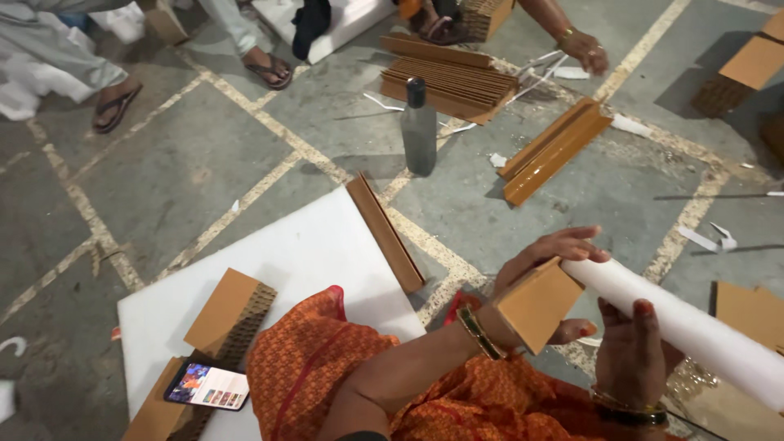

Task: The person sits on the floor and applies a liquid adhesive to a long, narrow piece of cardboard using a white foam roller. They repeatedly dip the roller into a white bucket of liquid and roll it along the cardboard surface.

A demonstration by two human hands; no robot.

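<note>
My left hand (545, 255) grips a brown cardboard corner piece (537, 304) fitted over the end of a white foam roll (694, 331). My right hand (629, 353) curls around the roll from below, just behind that piece. The roll runs off to the lower right. Both wrists wear bangles, and my orange patterned clothing (327, 359) fills the bottom of the view.
A white foam sheet (302, 245) lies on the concrete floor with a cardboard angle strip (384, 233), a cardboard stack (233, 314) and a phone (207, 385). A dark bottle (419, 126) stands beyond. More cardboard strips (555, 151) and stacks (445, 77) lie near other people's feet and a hand (584, 49).
</note>
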